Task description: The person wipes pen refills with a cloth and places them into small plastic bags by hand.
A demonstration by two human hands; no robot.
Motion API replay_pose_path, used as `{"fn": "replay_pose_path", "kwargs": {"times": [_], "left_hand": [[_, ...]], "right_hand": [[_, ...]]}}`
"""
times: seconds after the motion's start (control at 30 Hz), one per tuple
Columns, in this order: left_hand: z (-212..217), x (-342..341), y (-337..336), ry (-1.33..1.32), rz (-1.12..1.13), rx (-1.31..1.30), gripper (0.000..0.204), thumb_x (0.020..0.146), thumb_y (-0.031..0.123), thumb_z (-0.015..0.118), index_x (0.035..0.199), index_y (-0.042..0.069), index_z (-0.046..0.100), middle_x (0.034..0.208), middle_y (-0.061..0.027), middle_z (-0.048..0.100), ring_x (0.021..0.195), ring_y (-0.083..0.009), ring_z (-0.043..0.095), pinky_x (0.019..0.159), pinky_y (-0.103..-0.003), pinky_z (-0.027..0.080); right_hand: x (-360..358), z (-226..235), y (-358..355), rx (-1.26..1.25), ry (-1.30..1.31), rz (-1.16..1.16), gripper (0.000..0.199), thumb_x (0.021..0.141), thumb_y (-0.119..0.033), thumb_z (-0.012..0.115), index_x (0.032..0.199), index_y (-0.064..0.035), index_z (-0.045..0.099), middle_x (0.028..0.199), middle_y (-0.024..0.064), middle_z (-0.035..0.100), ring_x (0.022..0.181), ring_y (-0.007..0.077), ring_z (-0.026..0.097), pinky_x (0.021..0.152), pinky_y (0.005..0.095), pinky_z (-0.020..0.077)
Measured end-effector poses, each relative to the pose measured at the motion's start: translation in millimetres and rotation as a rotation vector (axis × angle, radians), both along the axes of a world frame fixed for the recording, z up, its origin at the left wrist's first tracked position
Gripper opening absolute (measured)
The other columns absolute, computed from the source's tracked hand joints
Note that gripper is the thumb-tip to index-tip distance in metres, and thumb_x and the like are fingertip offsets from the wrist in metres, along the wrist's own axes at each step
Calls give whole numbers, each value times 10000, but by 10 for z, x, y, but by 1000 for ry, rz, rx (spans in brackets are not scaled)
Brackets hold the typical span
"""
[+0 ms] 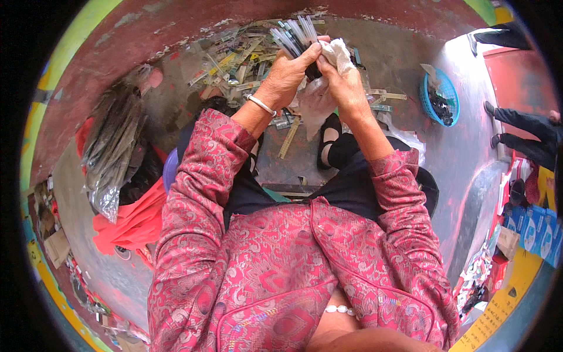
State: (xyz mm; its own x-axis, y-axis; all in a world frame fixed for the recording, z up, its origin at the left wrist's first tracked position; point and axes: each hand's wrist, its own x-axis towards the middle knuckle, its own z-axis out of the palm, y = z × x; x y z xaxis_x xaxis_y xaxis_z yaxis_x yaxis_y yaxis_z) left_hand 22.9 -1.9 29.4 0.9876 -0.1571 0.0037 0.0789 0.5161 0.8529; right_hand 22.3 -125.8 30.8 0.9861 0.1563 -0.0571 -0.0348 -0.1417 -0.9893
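Observation:
My left hand (283,75) is closed around a bundle of thin pen-like sticks (293,36) with pale, see-through upper ends and dark lower parts. The sticks fan out upward above my fingers. Close beside it, my right hand (347,88) clasps a crumpled white cloth or tissue (338,54), its thumb against the bundle near my left thumb. Below the two hands hangs a thin clear plastic bag (315,105); whether a hand grips it, I cannot make out.
Rulers and flat packaged strips (237,61) litter the floor ahead. To the left lies a clear plastic bag of dark items (114,138) by red cloth (135,214). A blue basket (426,97) with black pieces stands right; other people's legs (522,119) are beyond it.

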Motion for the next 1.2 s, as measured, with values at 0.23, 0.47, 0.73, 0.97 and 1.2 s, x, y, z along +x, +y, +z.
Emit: {"fn": "replay_pose_path", "kwargs": {"times": [0.23,0.47,0.73,0.97,1.2], "left_hand": [[-128,157,45,339,53,-504,212,875,187,495,988,23,565,977,-97,607,890,-225,597,834,-381,473],[-219,159,8,337,36,-559,170,843,155,551,953,28,573,943,-80,615,882,-212,596,848,-364,466],[-153,121,27,405,73,-629,180,834,125,555,968,5,557,960,-92,600,893,-222,582,869,-386,453],[-193,188,41,327,178,-647,132,854,171,525,923,65,561,1026,-136,592,990,-266,541,919,-450,399],[-180,240,119,370,195,-739,174,904,200,417,835,73,515,1081,-145,574,1066,-294,495,956,-501,349]], "right_hand": [[18,-12,-22,712,512,45,326,881,-258,492,1117,-33,498,1025,53,569,922,171,548,830,307,436],[130,-13,-96,-99,171,-8,273,825,-252,554,900,5,608,834,25,572,702,79,494,589,219,387],[70,66,-98,185,331,-80,262,841,-238,544,934,1,600,790,41,587,683,103,527,619,228,420],[86,27,-51,202,83,-180,275,881,-226,486,1009,4,565,892,39,589,761,113,529,682,256,426],[74,135,-152,504,441,-203,306,902,-250,430,1108,-31,486,1025,81,561,888,200,546,745,355,440]]}}
